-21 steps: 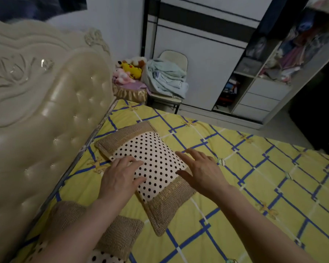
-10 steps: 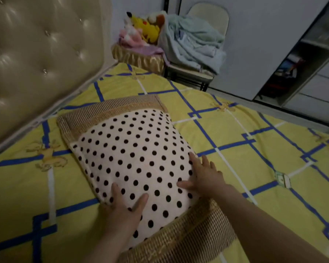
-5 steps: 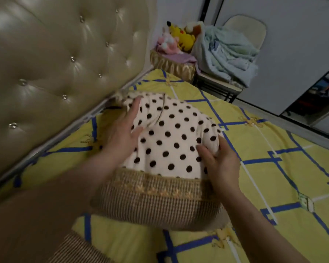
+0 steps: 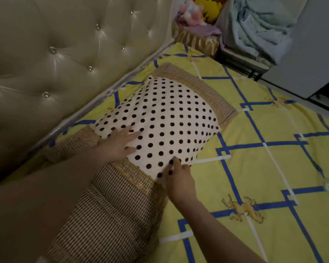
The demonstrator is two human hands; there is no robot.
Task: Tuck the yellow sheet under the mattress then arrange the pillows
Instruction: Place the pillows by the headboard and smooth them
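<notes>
A cream pillow with black polka dots and woven brown ends (image 4: 171, 118) lies flat on the yellow sheet with blue grid lines (image 4: 270, 168), close along the headboard. My left hand (image 4: 118, 143) rests palm down on its near dotted part, fingers spread. My right hand (image 4: 179, 177) touches the pillow's near corner edge with its fingertips; its fingers are slightly bent. A second pillow, of which mostly the woven brown end (image 4: 110, 221) shows, lies nearer to me and overlaps the first pillow's corner.
A tufted beige headboard (image 4: 55, 59) runs along the left. Past the bed corner stand a gold-skirted stool with plush toys (image 4: 198, 21) and a chair heaped with pale blue cloth (image 4: 258, 29). A grey wardrobe door (image 4: 315, 54) is at the right.
The polka-dot pillow, lifted in both hands half a second ago, now lies flat by the headboard. Both hands have shifted to its near end.
</notes>
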